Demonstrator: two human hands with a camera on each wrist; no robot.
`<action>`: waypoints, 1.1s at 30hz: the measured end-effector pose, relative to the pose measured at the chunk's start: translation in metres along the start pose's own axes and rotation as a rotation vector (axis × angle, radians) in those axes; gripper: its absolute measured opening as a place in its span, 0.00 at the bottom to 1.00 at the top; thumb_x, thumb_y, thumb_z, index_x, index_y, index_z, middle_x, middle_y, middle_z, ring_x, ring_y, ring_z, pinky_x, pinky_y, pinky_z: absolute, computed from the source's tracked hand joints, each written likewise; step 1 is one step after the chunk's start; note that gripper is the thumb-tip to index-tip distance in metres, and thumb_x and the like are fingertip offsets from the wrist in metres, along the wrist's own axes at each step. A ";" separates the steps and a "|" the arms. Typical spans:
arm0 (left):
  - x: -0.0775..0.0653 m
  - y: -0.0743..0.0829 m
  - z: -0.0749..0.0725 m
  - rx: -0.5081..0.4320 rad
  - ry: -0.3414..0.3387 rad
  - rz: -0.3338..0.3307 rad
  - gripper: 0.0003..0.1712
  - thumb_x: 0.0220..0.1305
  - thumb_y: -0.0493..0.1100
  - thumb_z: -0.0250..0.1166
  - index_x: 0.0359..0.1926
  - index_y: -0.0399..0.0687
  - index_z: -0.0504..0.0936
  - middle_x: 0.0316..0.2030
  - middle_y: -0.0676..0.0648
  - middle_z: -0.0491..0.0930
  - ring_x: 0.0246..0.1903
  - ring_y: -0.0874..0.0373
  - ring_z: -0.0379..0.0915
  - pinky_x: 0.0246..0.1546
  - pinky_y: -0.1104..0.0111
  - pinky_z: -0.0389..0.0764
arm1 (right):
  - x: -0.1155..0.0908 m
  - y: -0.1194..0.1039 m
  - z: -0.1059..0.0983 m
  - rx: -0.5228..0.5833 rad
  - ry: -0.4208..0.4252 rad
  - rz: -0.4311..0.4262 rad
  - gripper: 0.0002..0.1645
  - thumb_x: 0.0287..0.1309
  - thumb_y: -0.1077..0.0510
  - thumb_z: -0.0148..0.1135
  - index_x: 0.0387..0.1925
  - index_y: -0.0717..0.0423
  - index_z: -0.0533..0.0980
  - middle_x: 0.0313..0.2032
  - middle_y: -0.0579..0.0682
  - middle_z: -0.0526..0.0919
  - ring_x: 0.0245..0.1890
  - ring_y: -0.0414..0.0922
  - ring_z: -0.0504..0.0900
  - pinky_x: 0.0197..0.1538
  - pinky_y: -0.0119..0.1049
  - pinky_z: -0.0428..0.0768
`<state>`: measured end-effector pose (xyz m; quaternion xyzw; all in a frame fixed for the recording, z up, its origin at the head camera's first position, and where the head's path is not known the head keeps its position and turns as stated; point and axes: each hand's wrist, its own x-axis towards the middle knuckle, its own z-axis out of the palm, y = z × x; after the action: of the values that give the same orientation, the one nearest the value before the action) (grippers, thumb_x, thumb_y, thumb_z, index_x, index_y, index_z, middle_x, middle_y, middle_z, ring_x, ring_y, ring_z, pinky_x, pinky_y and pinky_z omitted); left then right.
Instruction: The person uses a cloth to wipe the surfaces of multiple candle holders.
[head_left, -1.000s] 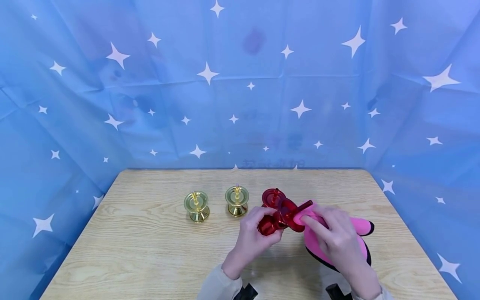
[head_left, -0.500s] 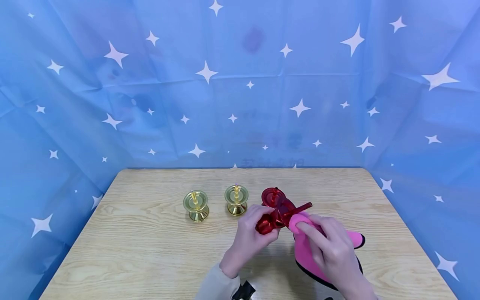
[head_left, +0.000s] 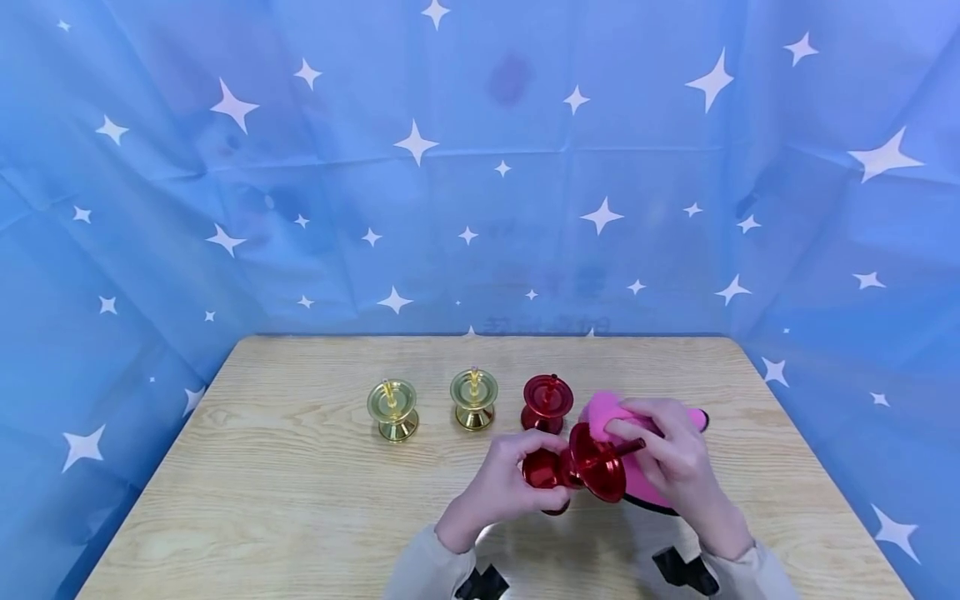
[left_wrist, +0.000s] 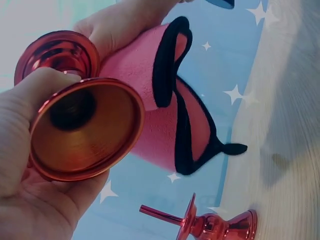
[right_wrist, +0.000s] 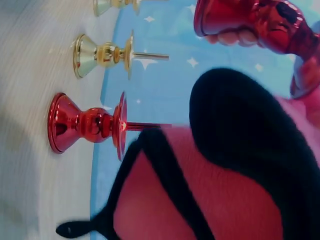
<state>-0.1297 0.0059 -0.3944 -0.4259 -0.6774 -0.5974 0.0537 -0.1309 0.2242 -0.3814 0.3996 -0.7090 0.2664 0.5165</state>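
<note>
My left hand [head_left: 498,483] grips a shiny red candle holder [head_left: 600,473] round its lower body, well above the tabletop. It is tipped over, its dish and thin spike pointing right. In the left wrist view the hollow underside of its base [left_wrist: 90,142] faces the camera. With my right hand [head_left: 678,457] I pinch a pink cloth [head_left: 604,408] edged in black, bunched at the upper rim of the dish. The rest of the cloth hangs below my fingers, its black border [right_wrist: 240,125] close to the right wrist camera.
A second red candle holder [head_left: 547,396] stands upright just behind my hands. Left of it two gold candle holders [head_left: 474,392] stand in a row on the wooden table [head_left: 285,500]. A blue star-printed curtain [head_left: 480,192] surrounds the table's back and sides.
The held candle holder has come nearer to me and turned, so its dish now faces right and down. The cloth has shifted from the dish's lower right side to its upper rim.
</note>
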 end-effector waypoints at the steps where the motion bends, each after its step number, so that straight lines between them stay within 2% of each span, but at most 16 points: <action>1: -0.001 -0.003 0.001 -0.003 -0.002 -0.003 0.21 0.37 0.25 0.70 0.39 0.30 0.79 0.36 0.36 0.82 0.36 0.54 0.77 0.36 0.71 0.80 | 0.001 0.001 0.001 0.020 -0.008 -0.021 0.18 0.67 0.59 0.49 0.26 0.60 0.81 0.28 0.63 0.78 0.29 0.54 0.74 0.48 0.29 0.70; 4: -0.005 -0.017 0.004 -0.004 0.011 -0.002 0.22 0.37 0.26 0.71 0.40 0.33 0.80 0.37 0.38 0.82 0.37 0.55 0.76 0.36 0.71 0.80 | 0.003 0.002 0.002 0.037 -0.027 -0.053 0.19 0.67 0.57 0.51 0.24 0.59 0.80 0.28 0.62 0.79 0.28 0.54 0.74 0.42 0.32 0.72; 8: -0.009 -0.033 0.004 0.042 0.080 0.004 0.22 0.38 0.28 0.72 0.40 0.37 0.80 0.36 0.42 0.82 0.34 0.60 0.73 0.31 0.76 0.78 | 0.002 -0.003 -0.004 0.007 -0.085 -0.026 0.20 0.67 0.57 0.50 0.23 0.57 0.81 0.28 0.60 0.79 0.27 0.52 0.74 0.37 0.34 0.71; 11: -0.010 -0.037 0.003 0.081 0.114 0.025 0.21 0.38 0.30 0.73 0.39 0.39 0.81 0.34 0.45 0.82 0.32 0.63 0.71 0.27 0.78 0.76 | 0.003 -0.014 -0.013 0.020 -0.153 0.006 0.19 0.68 0.58 0.48 0.26 0.56 0.82 0.29 0.58 0.79 0.29 0.49 0.74 0.35 0.31 0.71; 14: -0.009 -0.039 0.003 0.113 0.120 0.044 0.20 0.38 0.32 0.74 0.38 0.40 0.81 0.34 0.46 0.82 0.33 0.64 0.70 0.30 0.79 0.75 | 0.007 -0.027 -0.021 0.059 -0.188 0.026 0.18 0.68 0.58 0.48 0.28 0.56 0.82 0.29 0.58 0.79 0.30 0.46 0.74 0.34 0.28 0.71; 17: -0.008 -0.040 0.005 0.195 0.137 0.075 0.20 0.38 0.34 0.74 0.38 0.41 0.80 0.34 0.47 0.82 0.34 0.63 0.72 0.33 0.79 0.75 | 0.015 -0.040 -0.022 0.039 -0.170 0.062 0.18 0.68 0.57 0.48 0.30 0.58 0.82 0.29 0.58 0.79 0.31 0.45 0.74 0.34 0.26 0.72; 19: -0.007 -0.041 0.005 0.257 0.155 0.097 0.21 0.37 0.34 0.74 0.38 0.41 0.80 0.34 0.48 0.82 0.34 0.62 0.73 0.36 0.80 0.74 | 0.019 -0.050 -0.018 -0.022 -0.153 0.118 0.19 0.68 0.55 0.48 0.32 0.59 0.82 0.29 0.57 0.78 0.30 0.45 0.73 0.34 0.25 0.72; 22: -0.005 -0.040 0.007 0.396 0.184 0.157 0.22 0.37 0.35 0.73 0.39 0.41 0.79 0.34 0.48 0.82 0.35 0.60 0.74 0.40 0.78 0.75 | 0.022 -0.062 -0.008 -0.155 -0.134 0.223 0.21 0.68 0.53 0.47 0.34 0.61 0.82 0.30 0.55 0.78 0.29 0.46 0.74 0.32 0.26 0.73; 25: -0.003 -0.038 0.008 0.595 0.229 0.262 0.23 0.36 0.35 0.71 0.40 0.40 0.79 0.35 0.48 0.81 0.36 0.58 0.75 0.42 0.76 0.75 | 0.024 -0.071 0.002 -0.269 -0.152 0.329 0.24 0.68 0.50 0.45 0.35 0.62 0.82 0.30 0.55 0.78 0.27 0.46 0.76 0.29 0.29 0.75; 28: -0.001 -0.036 0.008 0.760 0.289 0.386 0.22 0.36 0.35 0.68 0.40 0.38 0.79 0.34 0.47 0.80 0.35 0.56 0.76 0.43 0.72 0.77 | 0.026 -0.073 0.009 -0.297 -0.172 0.395 0.26 0.69 0.48 0.44 0.35 0.63 0.82 0.29 0.54 0.77 0.25 0.44 0.74 0.24 0.29 0.74; 30: -0.001 -0.035 0.008 0.808 0.318 0.430 0.22 0.36 0.34 0.66 0.40 0.37 0.79 0.33 0.47 0.80 0.35 0.56 0.76 0.42 0.71 0.77 | 0.028 -0.072 0.010 -0.282 -0.187 0.405 0.26 0.69 0.48 0.43 0.36 0.63 0.82 0.30 0.53 0.77 0.24 0.43 0.74 0.24 0.28 0.73; 33: -0.002 -0.035 0.006 0.798 0.334 0.439 0.22 0.35 0.33 0.65 0.39 0.36 0.79 0.33 0.46 0.80 0.34 0.55 0.76 0.42 0.71 0.77 | 0.030 -0.070 0.009 -0.223 -0.211 0.360 0.25 0.69 0.50 0.43 0.36 0.62 0.82 0.30 0.52 0.77 0.25 0.43 0.74 0.25 0.27 0.72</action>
<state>-0.1483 0.0131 -0.4239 -0.4031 -0.7300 -0.3257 0.4456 -0.0813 0.1707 -0.3587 0.2330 -0.8437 0.2311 0.4248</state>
